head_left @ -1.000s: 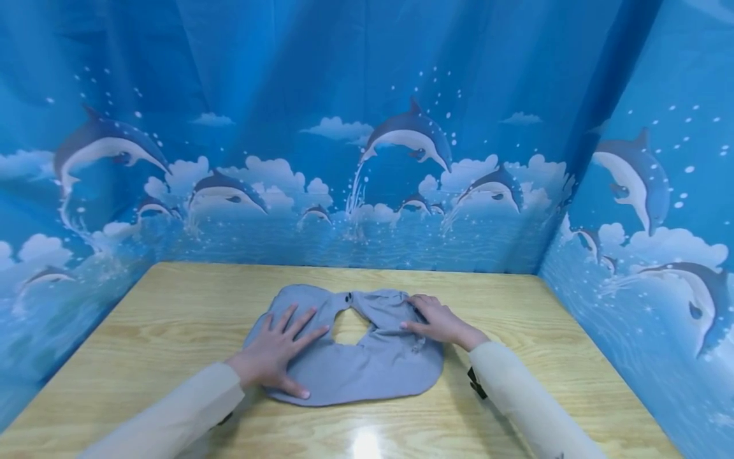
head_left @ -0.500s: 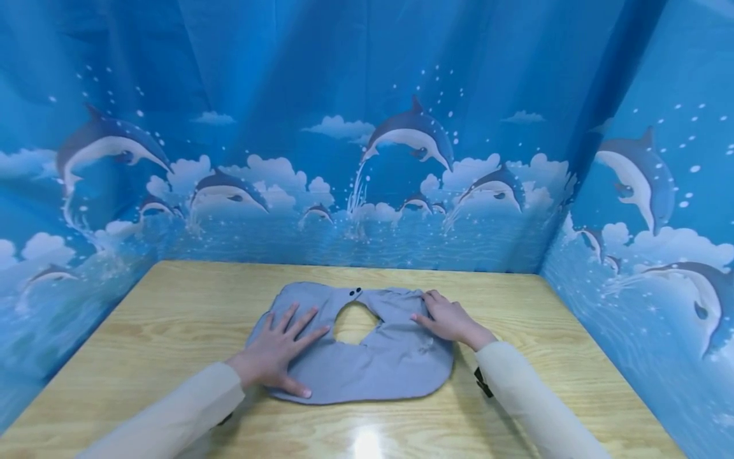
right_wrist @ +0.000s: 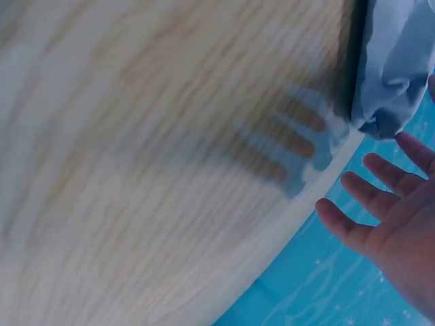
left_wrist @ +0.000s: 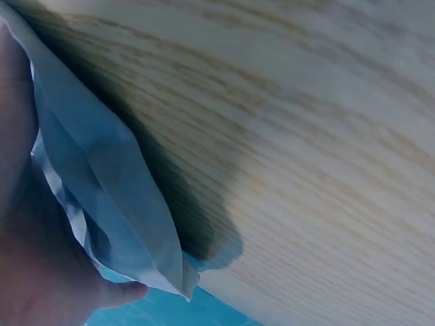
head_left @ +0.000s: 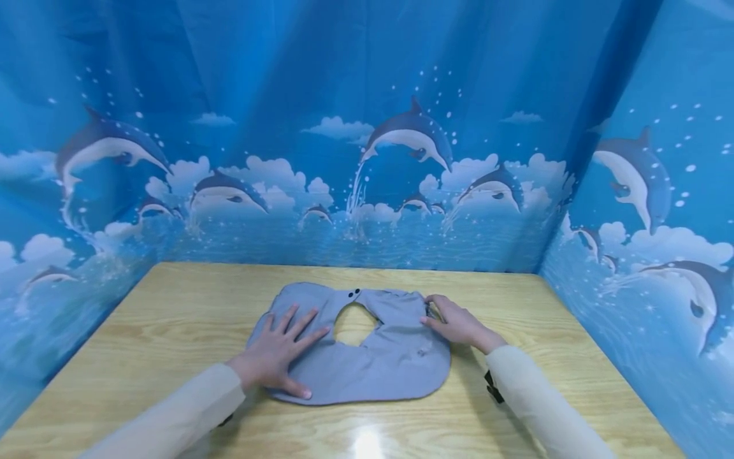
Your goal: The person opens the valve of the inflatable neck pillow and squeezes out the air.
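Observation:
A grey cloth bib (head_left: 367,376) lies spread on the wooden table, its neck hole near the middle and two dark snap buttons (head_left: 353,293) at the top of that hole. My left hand (head_left: 275,354) rests on the left half with its fingers spread. In the left wrist view the bib's edge (left_wrist: 102,163) stands slightly raised beside the hand. At the bib's upper right edge is my right hand (head_left: 459,324), its thumb and index finger touching the cloth there. The right wrist view shows the other fingers (right_wrist: 367,197) spread out, apart from the bib (right_wrist: 394,68).
The pale wooden table (head_left: 189,306) extends on all sides of the bib. Blue curtains (head_left: 321,140) printed with dolphins stand behind it and along both sides.
My right hand has moved rightward along the cloth. The bib's right half is spread wider and smoother, and the neck hole is rounder. My left hand has stayed in place.

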A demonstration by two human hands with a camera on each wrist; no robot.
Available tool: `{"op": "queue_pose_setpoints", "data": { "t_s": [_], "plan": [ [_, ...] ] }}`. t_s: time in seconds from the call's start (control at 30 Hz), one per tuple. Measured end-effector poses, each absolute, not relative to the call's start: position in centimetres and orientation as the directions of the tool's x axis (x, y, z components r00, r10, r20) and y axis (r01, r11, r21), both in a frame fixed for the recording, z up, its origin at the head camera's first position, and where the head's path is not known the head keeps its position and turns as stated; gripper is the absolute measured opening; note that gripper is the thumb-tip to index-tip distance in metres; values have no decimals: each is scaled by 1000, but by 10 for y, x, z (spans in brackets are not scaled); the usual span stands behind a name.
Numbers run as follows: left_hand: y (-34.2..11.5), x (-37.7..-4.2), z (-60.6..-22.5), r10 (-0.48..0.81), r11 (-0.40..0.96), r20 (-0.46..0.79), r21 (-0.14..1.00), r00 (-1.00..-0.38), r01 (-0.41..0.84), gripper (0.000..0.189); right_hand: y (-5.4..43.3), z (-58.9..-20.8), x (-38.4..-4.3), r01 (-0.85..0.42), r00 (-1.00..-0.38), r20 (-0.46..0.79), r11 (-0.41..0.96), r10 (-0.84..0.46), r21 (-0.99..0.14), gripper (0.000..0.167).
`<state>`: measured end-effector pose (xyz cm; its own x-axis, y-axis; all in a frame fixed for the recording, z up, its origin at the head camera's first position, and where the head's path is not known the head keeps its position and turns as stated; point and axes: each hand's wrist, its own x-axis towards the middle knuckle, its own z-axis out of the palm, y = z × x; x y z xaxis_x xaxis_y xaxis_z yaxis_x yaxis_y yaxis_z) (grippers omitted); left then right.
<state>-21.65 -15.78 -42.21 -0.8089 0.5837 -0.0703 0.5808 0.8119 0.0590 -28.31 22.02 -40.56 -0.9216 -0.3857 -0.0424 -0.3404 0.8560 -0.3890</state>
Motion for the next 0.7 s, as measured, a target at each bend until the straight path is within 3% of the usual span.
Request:
{"op": "queue_pose_setpoints", "data": {
  "t_s": [0.27,0.7],
  "plan": [
    [-157,-215,-420,581,814,-69,63,-811,578,109,228,-407,-277,-412,-894,-15,834,-448,-368,35],
    [-156,-215,-421,571,821,-87,61,-816,568,109,228,-408,-269,-450,-879,-25,844,-477,-291,55]
  ]
}}
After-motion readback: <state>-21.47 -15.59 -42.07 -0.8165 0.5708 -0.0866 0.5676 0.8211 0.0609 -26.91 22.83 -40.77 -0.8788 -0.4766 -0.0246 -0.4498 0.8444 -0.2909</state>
